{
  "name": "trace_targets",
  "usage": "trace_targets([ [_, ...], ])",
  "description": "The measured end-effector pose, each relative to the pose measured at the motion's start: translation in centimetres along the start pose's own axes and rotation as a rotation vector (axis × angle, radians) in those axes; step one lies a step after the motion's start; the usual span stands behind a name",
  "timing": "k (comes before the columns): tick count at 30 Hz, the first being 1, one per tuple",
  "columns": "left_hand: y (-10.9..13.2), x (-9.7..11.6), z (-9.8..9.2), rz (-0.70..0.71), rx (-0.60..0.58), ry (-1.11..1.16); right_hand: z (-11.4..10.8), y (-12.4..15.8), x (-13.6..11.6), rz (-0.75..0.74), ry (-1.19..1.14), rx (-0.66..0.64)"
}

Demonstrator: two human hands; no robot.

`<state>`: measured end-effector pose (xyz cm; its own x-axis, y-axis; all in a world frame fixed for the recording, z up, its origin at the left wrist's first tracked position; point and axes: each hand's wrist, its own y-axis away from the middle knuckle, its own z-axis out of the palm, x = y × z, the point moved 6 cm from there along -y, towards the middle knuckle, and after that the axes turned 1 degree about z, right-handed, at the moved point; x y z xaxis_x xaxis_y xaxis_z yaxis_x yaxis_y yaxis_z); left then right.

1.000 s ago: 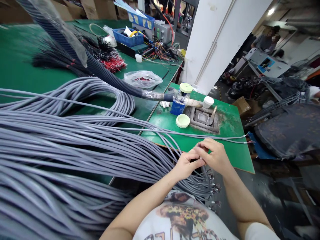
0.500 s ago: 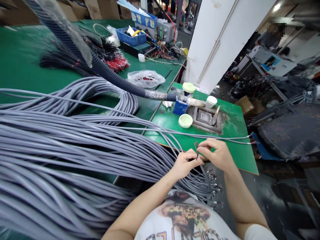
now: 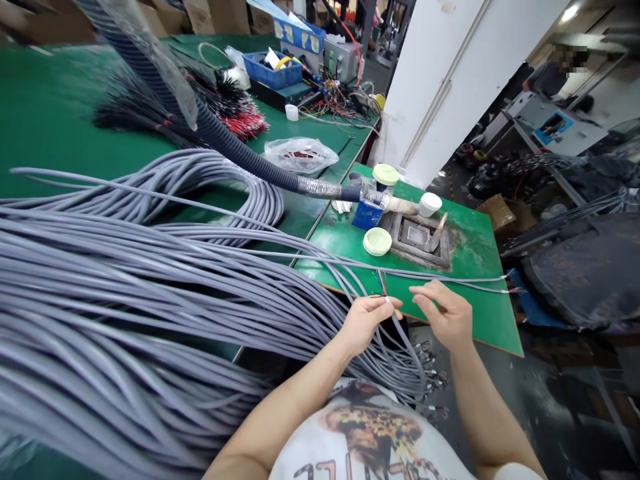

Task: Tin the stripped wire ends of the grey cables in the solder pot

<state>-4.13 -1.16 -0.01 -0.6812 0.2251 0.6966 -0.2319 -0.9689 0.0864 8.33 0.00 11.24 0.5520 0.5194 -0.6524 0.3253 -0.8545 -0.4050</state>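
Observation:
My left hand (image 3: 367,321) pinches the end of a grey cable (image 3: 400,328) between thumb and fingers. Thin coloured wires (image 3: 383,283), some red and some blue, fan up out of that end. To the right, my right hand (image 3: 445,310) is apart from the wires, thumb and fingers separated, with nothing visible between them. Two other grey cables (image 3: 450,276) lie across the green board just beyond my hands, their stripped ends past its right side. Below hang several cable ends (image 3: 425,373) with bare coloured wires.
A large bundle of grey cables (image 3: 165,287) covers the left bench. On the board stand a solder pot (image 3: 417,235) with a scraper, a pale green lid (image 3: 377,241), a white cup (image 3: 430,205) and a blue block (image 3: 367,215). A ribbed hose (image 3: 240,150) crosses above. A person (image 3: 545,79) is far right.
My right hand has drawn away from the wires to the right and its fingers have parted. The wires in my left hand now stand spread and uncovered. The view has shifted slightly.

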Motion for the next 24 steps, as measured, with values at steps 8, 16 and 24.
trace_targets([
  [8, -1.0, 1.1, 0.6, -0.052, 0.005, 0.222, 2.8, 2.1, -1.0, -0.464, 0.169, -0.162],
  [16, -0.8, 5.7, -3.5, 0.616, 0.345, -0.679, -0.8, -6.0, 2.5, -0.084, 0.051, 0.232],
  [24, -1.4, 4.4, -5.8, 0.858, 0.411, -1.085, 1.2, -13.1, 7.9, 0.018, 0.058, 0.214],
])
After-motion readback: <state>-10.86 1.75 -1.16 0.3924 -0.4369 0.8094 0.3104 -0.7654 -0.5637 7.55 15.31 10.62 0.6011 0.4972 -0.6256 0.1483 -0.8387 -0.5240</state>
